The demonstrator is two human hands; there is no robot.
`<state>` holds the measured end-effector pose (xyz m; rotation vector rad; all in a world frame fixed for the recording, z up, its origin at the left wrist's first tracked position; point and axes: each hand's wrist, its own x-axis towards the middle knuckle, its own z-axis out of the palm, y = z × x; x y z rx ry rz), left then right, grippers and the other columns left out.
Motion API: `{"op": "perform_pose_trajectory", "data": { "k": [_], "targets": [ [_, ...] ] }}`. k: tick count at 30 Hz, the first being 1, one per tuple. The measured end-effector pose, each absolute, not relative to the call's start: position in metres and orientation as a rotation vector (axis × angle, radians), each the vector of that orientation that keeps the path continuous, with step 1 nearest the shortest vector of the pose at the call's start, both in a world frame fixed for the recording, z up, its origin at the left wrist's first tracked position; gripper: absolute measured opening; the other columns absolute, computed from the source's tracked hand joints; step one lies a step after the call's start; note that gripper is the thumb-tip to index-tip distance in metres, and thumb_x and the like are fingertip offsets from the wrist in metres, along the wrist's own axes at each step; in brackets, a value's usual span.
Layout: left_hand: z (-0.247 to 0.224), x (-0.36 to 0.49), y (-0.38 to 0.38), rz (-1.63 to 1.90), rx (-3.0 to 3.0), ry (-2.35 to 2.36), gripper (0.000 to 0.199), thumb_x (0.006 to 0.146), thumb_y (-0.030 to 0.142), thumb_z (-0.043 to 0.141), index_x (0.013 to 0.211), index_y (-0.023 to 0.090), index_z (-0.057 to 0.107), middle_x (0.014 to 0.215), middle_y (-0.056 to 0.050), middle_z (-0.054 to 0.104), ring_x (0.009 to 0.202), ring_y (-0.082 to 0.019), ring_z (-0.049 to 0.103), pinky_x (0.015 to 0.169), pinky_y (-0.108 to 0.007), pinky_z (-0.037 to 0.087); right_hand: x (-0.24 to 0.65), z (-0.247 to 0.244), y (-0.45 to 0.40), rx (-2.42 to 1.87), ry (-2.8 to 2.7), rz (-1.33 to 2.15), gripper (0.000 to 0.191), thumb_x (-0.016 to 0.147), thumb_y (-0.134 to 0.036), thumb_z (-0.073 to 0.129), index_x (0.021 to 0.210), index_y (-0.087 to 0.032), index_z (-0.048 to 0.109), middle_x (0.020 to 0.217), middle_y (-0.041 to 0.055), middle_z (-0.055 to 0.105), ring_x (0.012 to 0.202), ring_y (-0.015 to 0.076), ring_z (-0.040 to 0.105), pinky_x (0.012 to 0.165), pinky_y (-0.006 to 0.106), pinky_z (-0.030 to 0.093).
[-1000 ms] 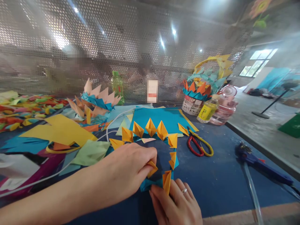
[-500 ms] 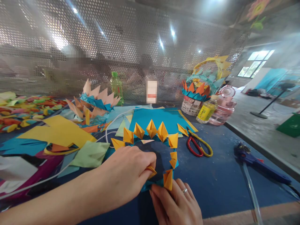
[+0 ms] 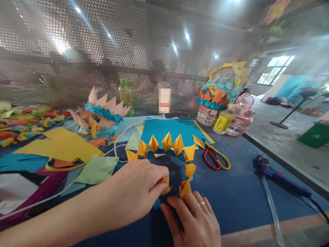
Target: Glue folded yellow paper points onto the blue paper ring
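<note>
A blue paper ring (image 3: pixel 181 156) edged with several folded orange-yellow paper points (image 3: pixel 167 141) lies on the dark blue table. My left hand (image 3: pixel 151 178) reaches across its left side, thumb and fingers closed on a folded yellow paper point (image 3: pixel 165 187). Part of the ring is hidden under that hand. My right hand (image 3: pixel 194 216), with a metal band on one finger, grips the ring's near edge between thumb and fingers. A loose yellow paper point (image 3: pixel 198 141) lies beyond the ring, beside the scissors (image 3: pixel 217 159) with red and yellow handles.
A blue glue gun (image 3: pixel 282 178) with a clear glue stick lies at the right. Blue paper sheets (image 3: pixel 169 129) lie behind the ring. Yellow paper (image 3: pixel 61 144), a white cable (image 3: pixel 115 137) and a peach-and-blue paper crown (image 3: pixel 105 111) are leftward. Bottles (image 3: pixel 223 121) stand at back right.
My right hand has shifted slightly up and left along the ring's near edge, and the nearby yellow points have tilted. The left hand keeps its pinch. The view has shifted slightly.
</note>
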<state>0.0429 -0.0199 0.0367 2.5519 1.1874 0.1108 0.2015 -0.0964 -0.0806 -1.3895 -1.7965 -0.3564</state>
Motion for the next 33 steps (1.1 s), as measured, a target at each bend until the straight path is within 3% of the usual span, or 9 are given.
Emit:
{"op": "perform_pose_trajectory", "data": {
  "k": [6,17,33],
  "targets": [
    [0.04,0.041,-0.021,0.093,2.546,1.175,0.028,0.093,0.022,0.045,0.066,0.021,0.049,0.06,0.003,0.058,0.055,-0.013,0.049,0.055,-0.029,0.023,0.197,-0.077,-0.096,-1.434,-1.773,-0.311,0.024,0.099,-0.034,0.051,0.08,-0.027,0.065,0.072,0.001,0.061,0.072,0.0216,0.051,0.073,0.033,0.031],
    [0.043,0.038,-0.023,0.059,2.556,1.129,0.027,0.094,0.021,0.044,0.069,0.021,0.053,0.066,0.003,0.062,0.061,-0.014,0.054,0.055,-0.03,0.024,0.195,-0.077,-0.095,-1.441,-1.753,-0.321,0.023,0.097,-0.03,0.053,0.077,-0.027,0.064,0.073,0.0014,0.061,0.073,0.022,0.051,0.073,0.033,0.032],
    [0.049,0.033,-0.029,-0.004,2.574,1.052,0.022,0.092,0.015,0.043,0.093,0.028,0.06,0.084,0.001,0.066,0.077,-0.022,0.062,0.065,-0.031,0.034,0.193,-0.075,-0.096,-1.459,-1.734,-0.283,0.021,0.096,-0.028,0.053,0.08,-0.027,0.066,0.073,0.0015,0.059,0.074,0.022,0.052,0.075,0.034,0.034]
  ]
}}
